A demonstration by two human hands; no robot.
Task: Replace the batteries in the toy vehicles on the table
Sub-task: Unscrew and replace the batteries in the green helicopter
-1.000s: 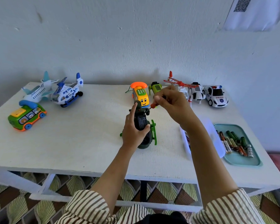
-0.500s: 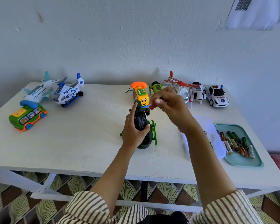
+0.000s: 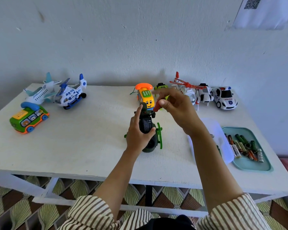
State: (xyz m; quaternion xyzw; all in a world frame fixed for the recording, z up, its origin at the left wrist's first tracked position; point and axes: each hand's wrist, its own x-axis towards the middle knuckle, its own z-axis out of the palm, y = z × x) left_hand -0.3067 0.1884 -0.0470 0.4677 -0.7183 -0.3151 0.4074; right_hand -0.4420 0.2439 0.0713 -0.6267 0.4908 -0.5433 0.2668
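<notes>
A dark green toy helicopter (image 3: 147,128) lies belly-up at the table's middle, its black battery cover facing me. My left hand (image 3: 139,132) grips its body, index finger stretched along the far end. Just above and to the right, my right hand (image 3: 177,107) pinches a red-handled screwdriver (image 3: 157,107), tip pointing down at the toy's far end. Several batteries (image 3: 243,146) lie in a teal tray (image 3: 251,165) at the right.
At the back stand a yellow phone car (image 3: 146,97), a red-white helicopter (image 3: 186,90), a white robot toy (image 3: 204,94) and a police car (image 3: 224,97). At the left: a plane (image 3: 40,92), a blue helicopter (image 3: 70,95), a green bus (image 3: 28,117). A white lid (image 3: 211,125) lies beside the tray.
My right hand has turned slightly on the screwdriver, its fingers spreading more. The left hand and the green helicopter have stayed put.
</notes>
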